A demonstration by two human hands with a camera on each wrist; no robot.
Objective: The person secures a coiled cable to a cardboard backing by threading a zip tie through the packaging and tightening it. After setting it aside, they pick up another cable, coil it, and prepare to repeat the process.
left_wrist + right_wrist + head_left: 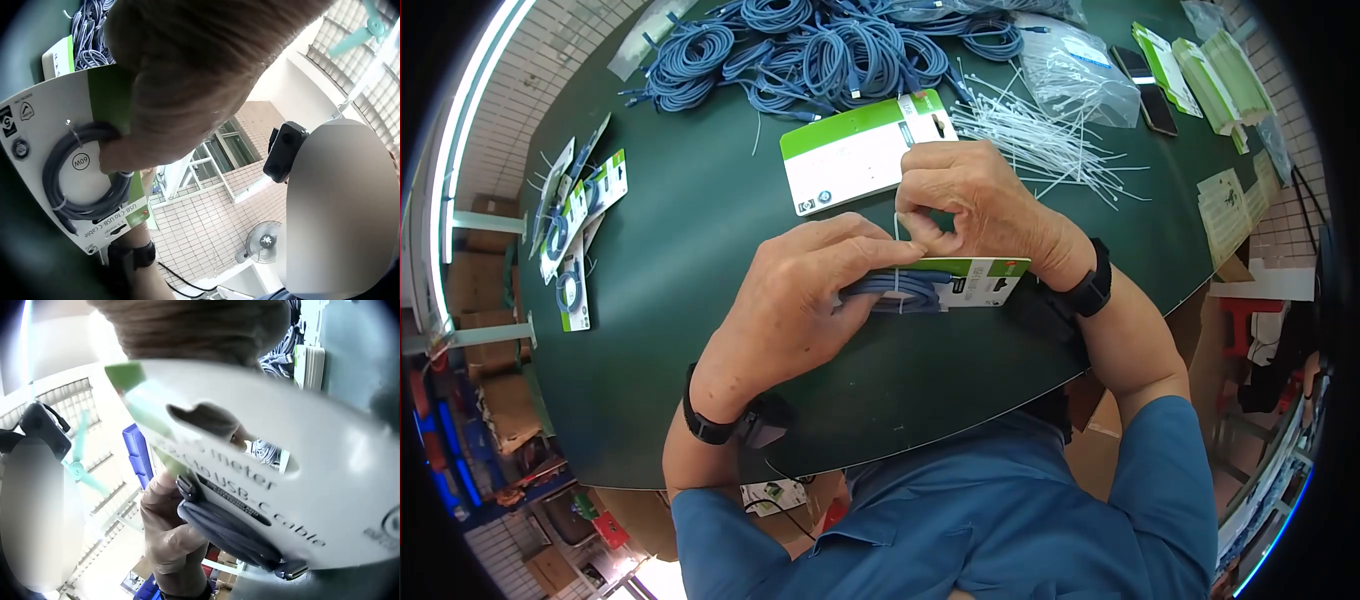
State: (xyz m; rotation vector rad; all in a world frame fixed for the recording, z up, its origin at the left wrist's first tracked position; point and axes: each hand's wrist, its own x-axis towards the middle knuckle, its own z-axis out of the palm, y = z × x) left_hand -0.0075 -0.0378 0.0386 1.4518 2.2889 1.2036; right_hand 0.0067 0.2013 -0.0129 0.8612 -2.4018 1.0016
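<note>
A white-and-green packaging card (978, 279) (37, 137) (300, 487) with a coiled blue-grey USB cable (900, 288) (81, 187) (231, 534) lies near the front of the dark green table (680, 250). My left hand (820, 295) curls over the coil and holds it against the card. My right hand (965, 205) sits just behind it and pinches a thin white zip tie (897, 232) that runs around the cable and card. In the wrist views the hands are close and blurred.
A stack of blank cards (862, 150) lies behind the hands. A heap of blue cables (820, 50) fills the back. Loose white zip ties (1040, 135) and their plastic bag (1080, 75) sit at the right, a phone (1145, 88) beyond. Finished packs (575, 230) lie at the left.
</note>
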